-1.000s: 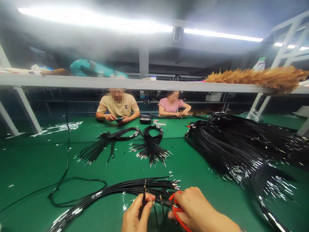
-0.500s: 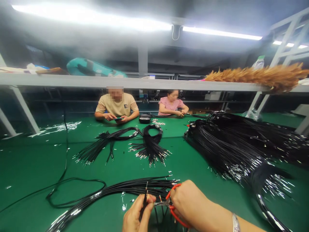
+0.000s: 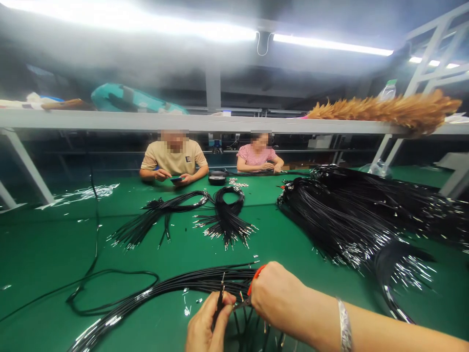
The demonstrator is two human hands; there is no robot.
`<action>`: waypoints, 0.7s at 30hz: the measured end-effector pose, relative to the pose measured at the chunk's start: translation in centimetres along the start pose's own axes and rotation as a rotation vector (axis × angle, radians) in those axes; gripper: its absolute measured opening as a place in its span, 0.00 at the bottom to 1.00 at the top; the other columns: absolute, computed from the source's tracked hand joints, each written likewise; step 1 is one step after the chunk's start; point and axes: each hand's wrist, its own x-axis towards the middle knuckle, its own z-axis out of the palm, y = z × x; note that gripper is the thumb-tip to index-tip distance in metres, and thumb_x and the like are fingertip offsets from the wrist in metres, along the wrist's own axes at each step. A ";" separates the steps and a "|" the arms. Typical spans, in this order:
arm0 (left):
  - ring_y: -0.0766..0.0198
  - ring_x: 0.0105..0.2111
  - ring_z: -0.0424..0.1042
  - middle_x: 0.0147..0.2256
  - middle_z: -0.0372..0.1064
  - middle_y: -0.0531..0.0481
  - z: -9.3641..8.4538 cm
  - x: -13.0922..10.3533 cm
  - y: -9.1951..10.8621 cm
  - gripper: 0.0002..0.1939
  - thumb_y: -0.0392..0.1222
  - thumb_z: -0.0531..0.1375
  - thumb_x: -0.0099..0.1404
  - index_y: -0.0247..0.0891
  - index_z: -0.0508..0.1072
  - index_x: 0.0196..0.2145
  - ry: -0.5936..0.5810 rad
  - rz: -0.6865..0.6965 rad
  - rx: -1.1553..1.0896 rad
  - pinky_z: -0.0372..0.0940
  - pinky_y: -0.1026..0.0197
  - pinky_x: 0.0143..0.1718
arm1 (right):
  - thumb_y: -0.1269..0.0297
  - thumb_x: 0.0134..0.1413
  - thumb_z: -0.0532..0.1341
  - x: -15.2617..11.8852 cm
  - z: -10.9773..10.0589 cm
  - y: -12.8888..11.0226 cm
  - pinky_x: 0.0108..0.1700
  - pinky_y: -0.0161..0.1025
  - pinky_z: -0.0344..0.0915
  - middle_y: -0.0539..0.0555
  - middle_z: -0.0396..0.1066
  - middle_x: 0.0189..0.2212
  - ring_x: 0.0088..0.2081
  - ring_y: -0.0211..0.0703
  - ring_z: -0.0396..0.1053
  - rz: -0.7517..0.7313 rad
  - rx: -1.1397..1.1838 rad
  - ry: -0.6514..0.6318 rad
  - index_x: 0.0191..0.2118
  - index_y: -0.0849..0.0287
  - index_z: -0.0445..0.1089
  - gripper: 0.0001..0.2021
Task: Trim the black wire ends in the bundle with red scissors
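My left hand pinches a thin black cable between thumb and fingers, its bare metal tip pointing up. Close to its right, my right hand is wrapped around red-handled cutters. Their jaws reach toward my left fingertips; whether they touch the cable I cannot tell. Most of the tool is hidden behind my right hand. A bundle of black cables lies just beyond both hands, and several loose cable ends hang or lie below them. Small pale scraps lie left of my fingers.
Two tied cable coils lie mid-table, with a large heap of black cables on the right. A grey shelf crosses above, bearing a feather duster. Two people sit across the table, one holding a phone.
My right hand has turned and shifted slightly left, bringing the cutters closer to my left hand and hiding more of their handles. My left hand keeps its hold. The view has shifted slightly.
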 end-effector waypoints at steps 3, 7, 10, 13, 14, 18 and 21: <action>0.63 0.32 0.69 0.29 0.71 0.53 0.0 0.0 0.1 0.06 0.43 0.55 0.58 0.41 0.69 0.29 -0.013 -0.010 -0.011 0.60 0.68 0.36 | 0.78 0.36 0.62 -0.1 -0.1 0.2 0.16 0.36 0.45 0.51 0.69 0.12 0.15 0.42 0.65 -0.011 -0.019 0.003 0.15 0.58 0.69 0.08; 0.64 0.27 0.70 0.26 0.71 0.52 0.1 0.1 0.2 0.09 0.46 0.54 0.59 0.39 0.68 0.28 -0.012 -0.099 -0.082 0.63 0.66 0.32 | 0.78 0.38 0.61 -0.5 0.3 1.2 0.15 0.35 0.42 0.51 0.69 0.12 0.13 0.40 0.64 0.020 -0.049 0.015 0.15 0.59 0.69 0.09; 0.70 0.14 0.66 0.26 0.71 0.52 0.5 0.1 -0.2 0.14 0.51 0.52 0.59 0.38 0.66 0.34 -0.007 -0.263 -0.166 0.59 0.68 0.17 | 0.78 0.39 0.59 -1.2 0.9 2.5 0.14 0.36 0.40 0.52 0.70 0.13 0.13 0.40 0.64 0.074 -0.080 0.022 0.15 0.60 0.68 0.10; 0.78 0.06 0.56 0.30 0.71 0.49 1.2 -0.2 -0.7 0.21 0.56 0.54 0.55 0.36 0.64 0.39 -0.059 -0.393 -0.267 0.45 0.71 0.08 | 0.79 0.38 0.59 -2.1 1.6 3.3 0.14 0.37 0.37 0.52 0.70 0.13 0.13 0.41 0.64 0.139 -0.098 0.015 0.15 0.61 0.67 0.09; 0.79 0.06 0.55 0.29 0.71 0.49 1.5 -0.3 -0.8 0.23 0.57 0.56 0.53 0.35 0.65 0.38 -0.087 -0.421 -0.299 0.44 0.71 0.07 | 0.78 0.39 0.59 -2.4 1.8 3.4 0.14 0.37 0.36 0.52 0.70 0.14 0.13 0.41 0.64 0.164 -0.100 0.016 0.16 0.61 0.68 0.08; 0.67 0.20 0.71 0.27 0.73 0.47 2.6 -0.6 -0.5 0.18 0.52 0.63 0.48 0.34 0.70 0.29 -0.199 -0.410 -0.370 0.61 0.67 0.20 | 0.74 0.43 0.58 -3.5 2.5 3.3 0.16 0.39 0.34 0.53 0.71 0.14 0.15 0.43 0.67 0.257 -0.091 0.025 0.18 0.61 0.68 0.08; 0.58 0.32 0.73 0.27 0.74 0.45 3.3 -0.7 -0.4 0.13 0.47 0.64 0.48 0.34 0.72 0.28 -0.268 -0.364 -0.361 0.64 0.61 0.34 | 0.72 0.44 0.58 -4.1 2.9 3.0 0.16 0.39 0.33 0.52 0.71 0.15 0.15 0.43 0.67 0.309 -0.074 0.027 0.20 0.61 0.68 0.07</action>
